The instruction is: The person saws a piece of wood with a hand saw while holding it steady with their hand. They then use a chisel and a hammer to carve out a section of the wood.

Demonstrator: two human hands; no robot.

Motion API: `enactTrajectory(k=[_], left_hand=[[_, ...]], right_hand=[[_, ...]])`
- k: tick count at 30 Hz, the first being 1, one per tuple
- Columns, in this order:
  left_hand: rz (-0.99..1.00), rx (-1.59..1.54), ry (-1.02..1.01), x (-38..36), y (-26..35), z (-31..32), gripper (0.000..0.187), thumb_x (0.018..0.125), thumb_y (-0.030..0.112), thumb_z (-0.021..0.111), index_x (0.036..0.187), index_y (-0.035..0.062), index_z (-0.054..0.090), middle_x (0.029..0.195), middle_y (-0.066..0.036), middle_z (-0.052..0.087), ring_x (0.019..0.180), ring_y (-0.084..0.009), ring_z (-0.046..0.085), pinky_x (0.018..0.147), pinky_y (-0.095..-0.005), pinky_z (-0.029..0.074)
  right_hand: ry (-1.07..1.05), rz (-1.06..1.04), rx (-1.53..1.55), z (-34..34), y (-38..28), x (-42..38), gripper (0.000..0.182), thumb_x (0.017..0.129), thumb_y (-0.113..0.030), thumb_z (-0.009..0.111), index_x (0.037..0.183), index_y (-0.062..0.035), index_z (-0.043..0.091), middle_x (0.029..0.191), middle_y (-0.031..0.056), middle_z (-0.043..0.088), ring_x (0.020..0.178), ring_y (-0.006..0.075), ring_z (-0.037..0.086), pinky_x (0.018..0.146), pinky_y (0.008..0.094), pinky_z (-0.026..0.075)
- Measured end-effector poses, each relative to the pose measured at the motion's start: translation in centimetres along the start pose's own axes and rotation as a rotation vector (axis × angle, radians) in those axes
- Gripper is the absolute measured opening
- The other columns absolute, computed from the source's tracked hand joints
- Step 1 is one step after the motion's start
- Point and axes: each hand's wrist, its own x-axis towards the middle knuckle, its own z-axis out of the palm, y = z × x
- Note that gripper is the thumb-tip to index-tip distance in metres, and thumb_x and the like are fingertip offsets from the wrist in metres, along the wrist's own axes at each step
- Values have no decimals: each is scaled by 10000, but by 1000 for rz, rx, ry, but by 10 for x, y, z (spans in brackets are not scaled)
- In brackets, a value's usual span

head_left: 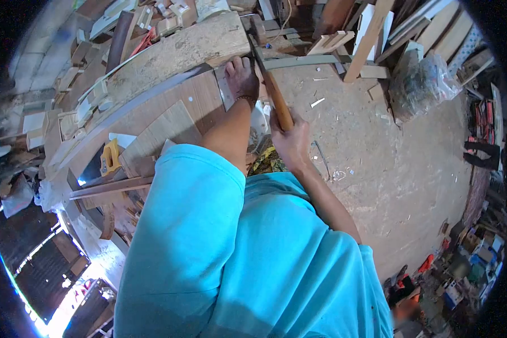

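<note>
My right hand [292, 138] is wrapped round the wooden handle of a hammer-like tool [276, 98], whose dark upper end reaches the end of a thick wooden beam [191, 48]. Beside that tool, my left hand [242, 77] rests at the beam's edge with its fingers bent, over a thin pale strip [223, 87]. Whether its fingers pinch anything is hidden. Wooden boards [163, 127] lie below the beam, left of my left forearm.
A saw with a yellow handle [111, 158] lies at the left. Wood offcuts [169, 22] are piled behind the beam. Planks [372, 34] lean at the upper right beside a clear plastic bag [425, 84]. Small scraps dot the floor [388, 169].
</note>
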Motion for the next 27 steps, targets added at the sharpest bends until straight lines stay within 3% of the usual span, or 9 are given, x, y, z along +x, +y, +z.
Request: enactTrajectory(k=[1,6,9,11,14,15,18,23,27], left_hand=[[12,-3,24,-1,0,0,158,752,168,526,887,86,529,948,-113,469,922,-301,439,819,-412,366],[62,53,53,2,-5,7,176,757,200,545,884,80,525,948,-120,468,938,-310,435,835,-413,359],[35,55,44,0,-2,3,211,742,212,566,892,71,518,927,-122,475,941,-317,434,844,-417,357],[46,77,23,2,-3,1,219,737,212,572,893,69,516,916,-121,479,939,-318,434,844,-418,357],[233,240,-35,5,-7,0,182,787,221,512,890,71,513,927,-117,473,946,-303,430,835,-400,365],[68,164,-92,3,-4,0,177,804,224,484,900,77,507,972,-105,463,961,-291,425,832,-395,373],[-33,-37,-51,3,-4,3,183,795,217,495,916,80,498,1007,-108,450,973,-298,422,838,-396,377],[-13,169,-88,3,0,-3,251,758,199,551,962,63,497,1031,-119,441,1008,-310,396,871,-392,350],[194,295,-226,5,-6,-4,271,743,179,572,971,58,492,1041,-137,441,989,-311,411,867,-386,352]], right_hand=[[31,8,140,7,2,7,180,694,-90,639,837,2,580,643,228,579,615,395,588,554,420,470],[12,35,113,7,3,9,198,674,-84,637,842,3,578,663,232,583,627,396,594,561,426,468],[54,-59,185,3,9,-3,145,744,-121,619,788,8,571,644,232,573,603,332,615,556,392,461],[48,-87,-13,9,11,5,159,732,-131,627,796,2,565,652,243,568,625,372,604,567,412,465],[19,-41,53,21,14,12,176,725,-133,629,821,0,565,666,248,570,627,392,588,571,420,466],[-8,-15,61,16,11,12,170,714,-121,625,820,-1,565,671,247,571,631,395,587,577,423,468],[-13,-37,86,8,16,-5,178,691,-99,619,824,2,557,675,246,571,631,400,586,576,425,466],[-43,-41,30,12,16,4,208,664,-93,623,842,-13,551,676,235,573,638,402,585,574,431,468],[-42,-9,48,10,19,7,209,666,-106,627,844,-25,553,679,234,572,642,402,584,578,434,471]])
